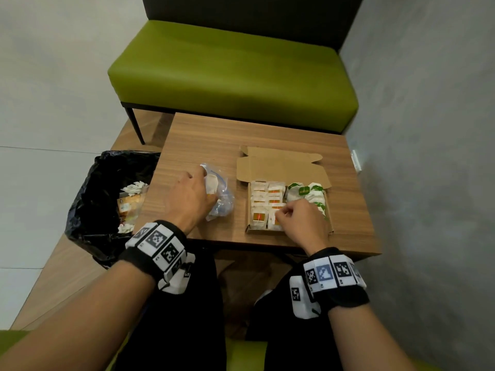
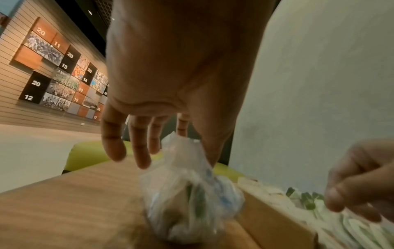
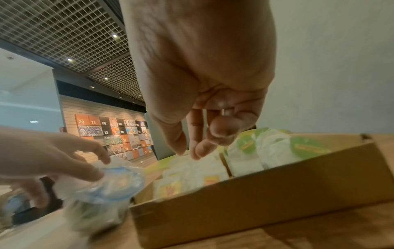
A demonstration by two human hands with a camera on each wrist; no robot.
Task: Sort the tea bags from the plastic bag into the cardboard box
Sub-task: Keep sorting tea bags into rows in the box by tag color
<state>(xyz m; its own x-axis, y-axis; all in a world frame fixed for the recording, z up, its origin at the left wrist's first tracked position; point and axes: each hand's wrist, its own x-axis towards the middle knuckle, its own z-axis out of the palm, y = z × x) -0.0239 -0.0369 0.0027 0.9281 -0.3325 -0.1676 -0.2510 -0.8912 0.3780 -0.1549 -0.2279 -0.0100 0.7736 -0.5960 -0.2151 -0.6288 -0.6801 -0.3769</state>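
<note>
Head view: bin [image 1: 107, 199] beside table [image 1: 209, 140], contents unclear.

Soft even indoor light falling from above, ceiling spotlights [image 3: 114, 35] glowing, wide-angle edges bending, plastic bag [image 2: 192, 198] blurring in both wrist views, faint shadows lying under hands.

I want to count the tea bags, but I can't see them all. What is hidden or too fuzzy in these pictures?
- Tea bags in the bag: head view, the left hand and crumpled plastic hide them; both wrist views are blurred.
- Near right of the box: head view, the right hand covers it.
- Printing on the tea bags: too small in the head view, blurred in the wrist views.
</note>
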